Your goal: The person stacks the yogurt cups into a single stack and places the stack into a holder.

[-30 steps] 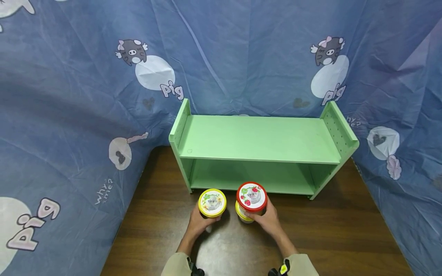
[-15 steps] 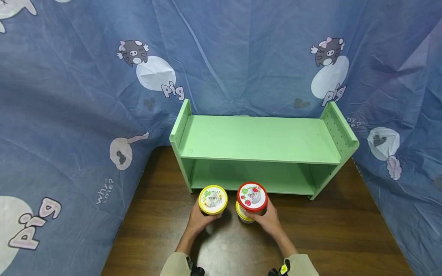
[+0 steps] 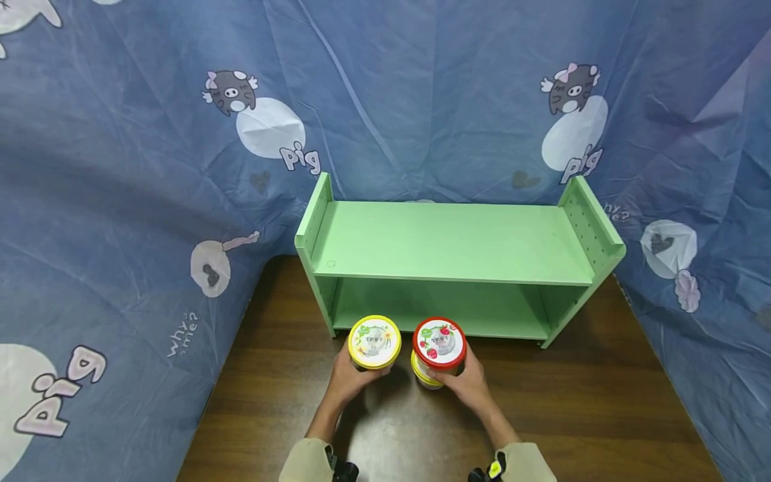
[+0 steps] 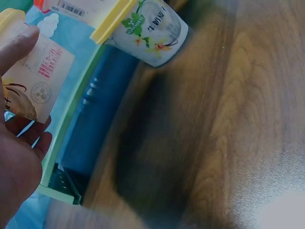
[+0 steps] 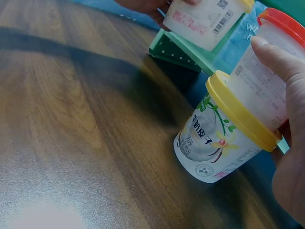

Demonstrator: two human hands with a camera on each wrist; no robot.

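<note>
I see my left grip (image 3: 351, 384) curled round a tapered yellow-lidded tub (image 3: 375, 341), held above the glossy, wood-grained bench (image 3: 572, 402); my right grip (image 3: 472, 383) clasps a red-lidded tub (image 3: 440, 343) — round, printed — atop a smooth lower tub (image 5: 212, 136), before the green shelf (image 3: 446, 241).

“pig” (image 3: 300, 158), “Why me?” (image 3: 182, 334) on backdrop (image 3: 470, 107)

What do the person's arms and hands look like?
The left hand and right hand wear no gloves. The left sleeve and right sleeve are pale beige and stop short of the hands. A small black gadget sits at each sleeve's end, the right one with a yellow patch.
</note>
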